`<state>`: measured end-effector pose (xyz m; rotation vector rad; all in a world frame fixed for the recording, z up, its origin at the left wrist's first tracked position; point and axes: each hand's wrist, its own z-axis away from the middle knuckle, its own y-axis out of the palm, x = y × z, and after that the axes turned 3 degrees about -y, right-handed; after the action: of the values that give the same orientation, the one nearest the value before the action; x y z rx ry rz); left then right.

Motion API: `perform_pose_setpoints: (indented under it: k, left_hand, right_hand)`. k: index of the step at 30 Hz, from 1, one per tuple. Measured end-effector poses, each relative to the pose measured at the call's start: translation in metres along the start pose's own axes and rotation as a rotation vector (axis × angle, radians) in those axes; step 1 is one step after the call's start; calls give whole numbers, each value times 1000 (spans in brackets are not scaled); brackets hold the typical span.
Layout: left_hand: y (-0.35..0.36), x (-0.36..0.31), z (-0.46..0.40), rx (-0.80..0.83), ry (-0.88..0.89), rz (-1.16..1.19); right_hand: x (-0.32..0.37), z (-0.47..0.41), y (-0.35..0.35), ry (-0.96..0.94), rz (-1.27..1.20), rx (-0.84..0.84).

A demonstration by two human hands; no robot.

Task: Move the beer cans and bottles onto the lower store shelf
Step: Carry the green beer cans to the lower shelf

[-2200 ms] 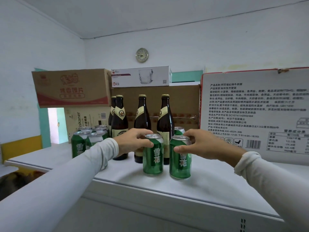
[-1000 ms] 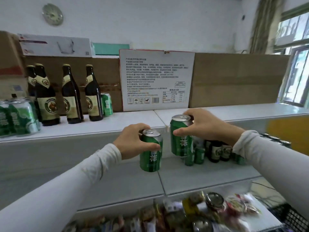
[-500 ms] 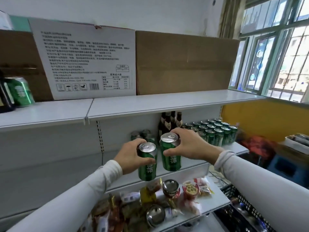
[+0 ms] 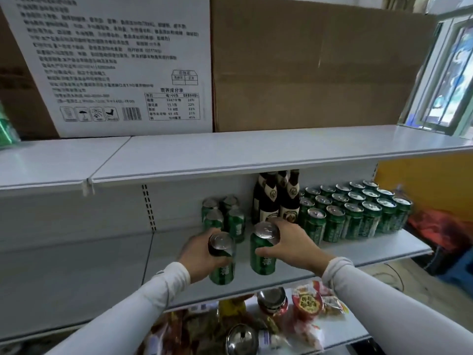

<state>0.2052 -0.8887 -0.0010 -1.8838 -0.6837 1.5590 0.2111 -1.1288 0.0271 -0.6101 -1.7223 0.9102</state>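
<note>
A green aluminium beer can [image 4: 222,262] is gripped by the left hand [image 4: 198,254], and a second green beer can [image 4: 263,249] just beside it is clasped near its top by the curled fingers of the right hand [image 4: 294,245], both upright over the front of the white metal lower shelf [image 4: 371,248]. Just beyond the left hand a small cluster of green cans [image 4: 225,213] is seen, while beyond the right hand dark brown glass bottles [image 4: 279,198] and rows of green cans [image 4: 358,211] are ranged.
</note>
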Motion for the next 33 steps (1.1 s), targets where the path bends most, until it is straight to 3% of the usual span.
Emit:
perform_pose_setpoints:
  k: [14, 33]
  left_hand:
    - [33, 53, -62, -84, -134, 88]
    - [54, 71, -77, -187, -101, 56]
  right_hand:
    - [-47, -92, 69, -54, -76, 72]
    - [-63, -114, 93, -89, -111, 27]
